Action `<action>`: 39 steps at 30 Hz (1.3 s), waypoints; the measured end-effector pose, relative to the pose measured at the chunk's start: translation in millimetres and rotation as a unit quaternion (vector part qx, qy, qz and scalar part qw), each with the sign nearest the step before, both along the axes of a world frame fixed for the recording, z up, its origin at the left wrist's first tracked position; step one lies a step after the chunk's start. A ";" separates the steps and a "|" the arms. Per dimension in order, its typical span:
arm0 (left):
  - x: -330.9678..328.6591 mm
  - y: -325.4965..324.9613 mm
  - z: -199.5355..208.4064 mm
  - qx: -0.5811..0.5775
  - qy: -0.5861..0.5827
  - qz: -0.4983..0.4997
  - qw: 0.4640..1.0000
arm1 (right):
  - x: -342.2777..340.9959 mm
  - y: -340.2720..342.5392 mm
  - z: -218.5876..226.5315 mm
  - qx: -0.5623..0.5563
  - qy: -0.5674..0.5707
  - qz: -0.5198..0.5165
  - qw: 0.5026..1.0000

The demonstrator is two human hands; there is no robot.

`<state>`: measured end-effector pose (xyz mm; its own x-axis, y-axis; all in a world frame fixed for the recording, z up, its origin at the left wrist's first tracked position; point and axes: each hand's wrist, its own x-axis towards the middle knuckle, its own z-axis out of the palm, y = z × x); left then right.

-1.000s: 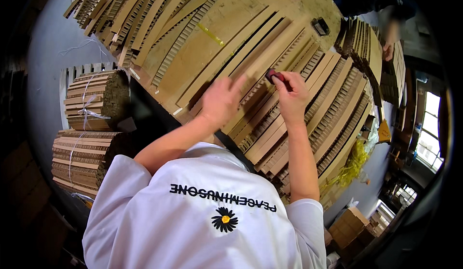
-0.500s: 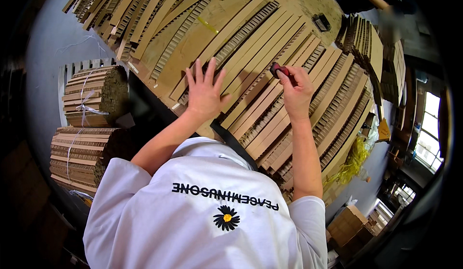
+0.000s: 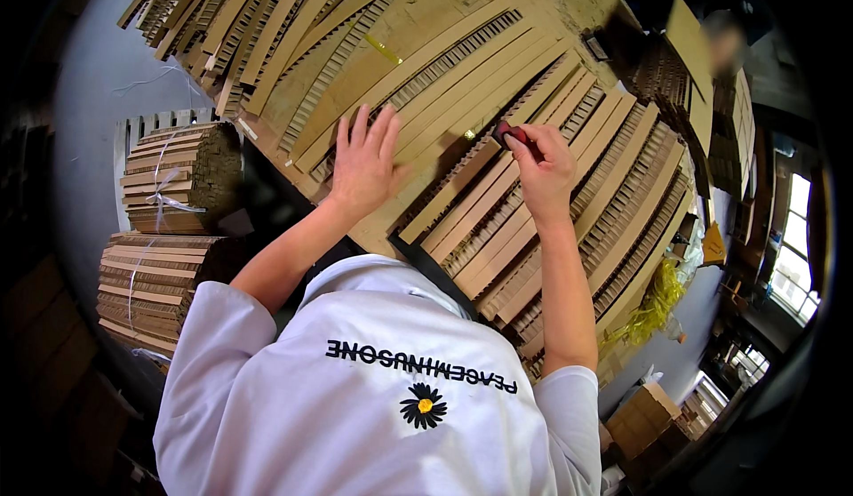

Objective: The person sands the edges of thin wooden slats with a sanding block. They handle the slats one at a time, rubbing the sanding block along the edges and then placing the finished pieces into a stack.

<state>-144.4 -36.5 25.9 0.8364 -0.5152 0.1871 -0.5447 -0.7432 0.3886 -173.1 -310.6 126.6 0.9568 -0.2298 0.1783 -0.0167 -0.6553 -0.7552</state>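
Observation:
Long strips of honeycomb cardboard lie side by side on the cardboard-covered table (image 3: 444,169). My left hand (image 3: 362,163) rests, fingers stretched out, on the near ends of the left group of strips (image 3: 444,74). My right hand (image 3: 546,172) is closed around a short red-and-black tool (image 3: 510,134), whose blade or tip I cannot make out. It is over the left part of the right group of strips (image 3: 569,198). Between the two groups runs a bare gap of tabletop.
More strips (image 3: 267,25) fan out at the far left. Tied bundles of strips (image 3: 164,180) stand beyond the table's left edge. Yellow strapping (image 3: 653,305) hangs at the right. At the far right are a tan board (image 3: 691,47) and a blurred person (image 3: 724,38); a small dark object (image 3: 593,44) lies nearby.
My left hand has shifted slightly left along with the left group of strips, widening the gap. My right hand has barely moved. The other person's hand has left view and a board stands out there.

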 end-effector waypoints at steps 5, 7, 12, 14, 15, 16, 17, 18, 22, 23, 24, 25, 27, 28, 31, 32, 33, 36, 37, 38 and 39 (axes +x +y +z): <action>30.5 1.9 -23.1 0.025 -0.010 0.100 0.995 | 10.7 6.3 -0.6 0.010 0.014 0.015 1.000; 35.8 -3.1 -29.0 0.044 0.064 0.115 0.990 | 13.3 8.0 -3.6 0.017 0.013 0.017 1.000; 43.7 -10.3 -21.2 0.067 0.110 0.108 0.986 | 13.5 10.8 -3.1 0.023 0.013 0.015 1.000; 48.3 -13.1 -12.2 0.084 0.137 0.109 0.981 | 9.4 9.7 -4.6 0.024 0.016 0.006 1.000; 51.8 -14.1 -7.9 0.097 0.152 0.103 0.978 | 7.7 8.5 -5.3 0.025 0.018 0.002 1.000; 54.3 -13.4 -5.5 0.111 0.167 0.101 0.975 | 7.1 8.4 -6.1 0.026 0.019 0.002 0.999; 56.5 -13.0 -7.1 0.114 0.162 0.093 0.976 | 6.6 8.3 -7.3 0.028 0.020 0.002 0.999; 59.3 -12.7 -9.4 0.117 0.157 0.086 0.977 | 6.1 8.1 -11.2 0.029 0.019 0.008 0.999; 64.1 -19.9 -5.9 0.171 0.160 0.055 0.971 | 16.9 19.6 -18.6 0.165 0.119 -0.043 0.978; 66.1 -20.2 -3.8 0.167 0.152 0.042 0.973 | 21.6 27.1 -17.7 0.228 0.169 -0.076 0.956; 68.7 -20.4 -1.8 0.163 0.145 0.029 0.975 | 27.8 32.7 -21.1 0.288 0.190 -0.099 0.933; 71.2 -20.6 0.2 0.160 0.138 0.017 0.977 | 35.1 37.8 -27.2 0.346 0.211 -0.121 0.906; 77.1 -22.1 4.4 0.165 0.147 0.006 0.975 | 42.4 45.5 -42.2 0.390 0.215 -0.131 0.886; 79.9 -24.2 6.1 0.165 0.151 -0.001 0.975 | 42.0 46.6 -55.4 0.376 0.199 -0.120 0.897; 83.5 -28.7 8.7 0.183 0.147 -0.040 0.971 | 39.4 53.1 -77.4 0.355 0.183 -0.113 0.910; 83.5 -32.6 9.4 0.195 0.129 -0.045 0.971 | 39.5 54.9 -79.6 0.354 0.182 -0.112 0.910; 82.3 -32.4 10.4 0.206 0.110 -0.049 0.971 | 39.9 57.2 -82.2 0.354 0.182 -0.111 0.911; 88.5 -24.7 -6.6 0.247 0.087 -0.060 0.963 | 46.6 68.7 -85.4 0.378 0.174 -0.124 0.901; 91.1 -23.6 -4.6 0.268 0.086 -0.068 0.957 | 45.2 68.6 -85.7 0.379 0.173 -0.134 0.899; 89.0 -23.1 -2.3 0.266 0.109 -0.076 0.955 | 42.5 68.4 -85.6 0.379 0.174 -0.144 0.897; 87.2 -20.7 0.1 0.208 0.091 -0.059 0.972 | 39.8 68.0 -85.5 0.381 0.174 -0.153 0.895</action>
<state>-57.2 -57.2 26.0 0.7670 -0.6087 -0.2028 -0.5859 -0.7933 0.1653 -133.3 -242.6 41.0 0.7957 -0.4185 -0.4377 -0.4281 0.1225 -0.8954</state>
